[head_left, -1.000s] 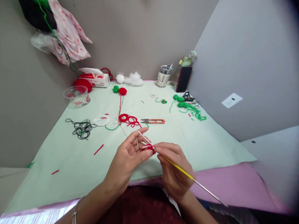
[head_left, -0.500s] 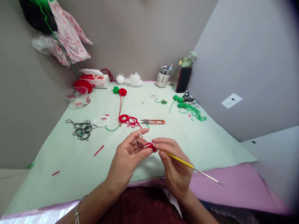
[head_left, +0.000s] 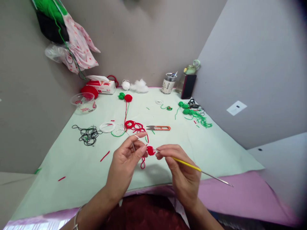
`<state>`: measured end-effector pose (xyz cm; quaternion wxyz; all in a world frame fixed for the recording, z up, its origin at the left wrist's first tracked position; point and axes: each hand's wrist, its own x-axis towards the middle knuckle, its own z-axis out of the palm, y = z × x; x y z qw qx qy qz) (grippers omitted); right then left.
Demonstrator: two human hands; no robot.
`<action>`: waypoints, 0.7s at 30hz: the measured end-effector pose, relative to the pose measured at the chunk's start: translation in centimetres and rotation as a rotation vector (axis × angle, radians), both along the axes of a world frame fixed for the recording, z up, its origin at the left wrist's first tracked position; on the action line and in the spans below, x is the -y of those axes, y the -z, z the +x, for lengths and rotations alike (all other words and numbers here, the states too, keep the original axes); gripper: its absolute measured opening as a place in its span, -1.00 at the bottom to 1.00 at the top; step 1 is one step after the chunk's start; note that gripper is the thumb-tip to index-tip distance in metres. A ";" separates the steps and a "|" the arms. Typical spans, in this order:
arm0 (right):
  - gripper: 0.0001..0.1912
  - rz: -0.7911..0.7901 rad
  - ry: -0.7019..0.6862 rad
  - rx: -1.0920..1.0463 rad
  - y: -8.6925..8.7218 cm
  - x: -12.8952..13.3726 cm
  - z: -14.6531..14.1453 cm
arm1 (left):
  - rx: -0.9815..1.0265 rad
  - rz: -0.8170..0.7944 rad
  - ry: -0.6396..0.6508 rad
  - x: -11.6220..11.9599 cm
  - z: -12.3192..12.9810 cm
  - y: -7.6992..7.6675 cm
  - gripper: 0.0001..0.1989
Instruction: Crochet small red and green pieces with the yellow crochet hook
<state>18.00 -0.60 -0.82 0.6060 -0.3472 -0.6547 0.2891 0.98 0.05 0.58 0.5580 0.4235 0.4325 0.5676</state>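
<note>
**Left hand and right hand meet at a small red crocheted piece**

The orange snips lie on the pale green cloth, and the small red crocheted piece is just on the person's side of them, lifted above the cloth. The left hand, nearer to the person than the snips and a little to their left, has its thumb and fingertips pressed together on the left edge of the piece. A white strand passes over its raised index finger, and a red loop hangs under the piece.

The right hand, on the person's side of the snips and to their right, is closed around the yellow-handled crochet hook. The tip of the hook reaches the right edge of the piece; whether it sits inside a stitch, I cannot tell.

Near to the left of the snips is the loose red yarn; farther left come the white coil and then the dark tangled yarn. Beyond the snips, slightly to the right, lies a little red-and-green piece. The green bundles are also beyond them, well to the right, and the pen jar stands far behind them.
</note>
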 end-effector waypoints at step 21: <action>-0.83 -0.382 -0.512 -0.360 0.1 -2.0 -1.4 | 0.028 -0.020 0.162 -0.2 -2.4 -0.6 -0.76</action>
